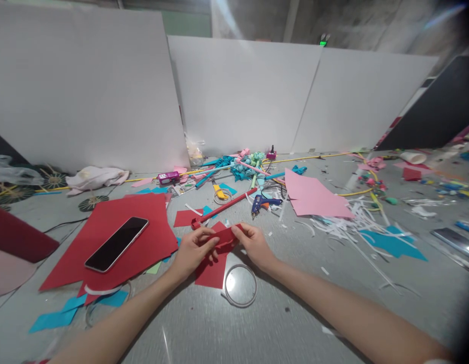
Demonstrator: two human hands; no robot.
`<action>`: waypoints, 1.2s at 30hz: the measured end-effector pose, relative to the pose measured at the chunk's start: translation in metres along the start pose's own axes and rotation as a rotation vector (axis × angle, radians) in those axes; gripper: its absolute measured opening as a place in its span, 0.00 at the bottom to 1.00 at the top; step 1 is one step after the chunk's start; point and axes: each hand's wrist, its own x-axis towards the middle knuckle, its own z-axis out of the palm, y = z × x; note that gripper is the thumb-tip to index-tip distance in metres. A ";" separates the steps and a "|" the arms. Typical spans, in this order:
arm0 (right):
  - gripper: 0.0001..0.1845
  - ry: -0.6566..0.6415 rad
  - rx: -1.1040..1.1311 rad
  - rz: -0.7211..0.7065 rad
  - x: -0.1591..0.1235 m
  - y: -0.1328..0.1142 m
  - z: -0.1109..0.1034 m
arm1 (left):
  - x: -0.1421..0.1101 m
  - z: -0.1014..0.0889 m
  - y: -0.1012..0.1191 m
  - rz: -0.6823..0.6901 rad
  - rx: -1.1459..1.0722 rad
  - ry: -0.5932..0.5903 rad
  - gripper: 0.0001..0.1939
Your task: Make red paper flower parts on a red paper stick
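Between my two hands is a folded strip of red paper. My left hand pinches its left end, and my right hand pinches its right end between thumb and fingers. Below them a flat red paper piece lies on the grey floor. Just right of that is a ring of coiled pale tape or wire. Beyond my hands lie a rolled red paper stick and a dark blue glue gun. Parts of the strip are covered by my fingers.
A phone rests on large red sheets at left. Pink paper and white paper shreds lie at right. Paper flowers are piled by the white panels. A yellow cable runs along the back.
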 end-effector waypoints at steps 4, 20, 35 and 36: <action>0.26 -0.039 -0.047 0.017 -0.003 -0.002 0.000 | 0.000 -0.001 0.002 0.044 0.117 0.026 0.17; 0.24 -0.066 -0.122 0.007 -0.004 0.001 0.000 | 0.002 -0.007 -0.010 0.089 0.283 -0.065 0.16; 0.21 -0.097 -0.035 0.114 -0.004 -0.004 0.002 | -0.010 -0.001 0.002 0.284 0.517 -0.092 0.15; 0.22 -0.095 -0.035 0.115 -0.004 -0.004 0.002 | -0.010 -0.001 0.002 0.280 0.527 -0.094 0.15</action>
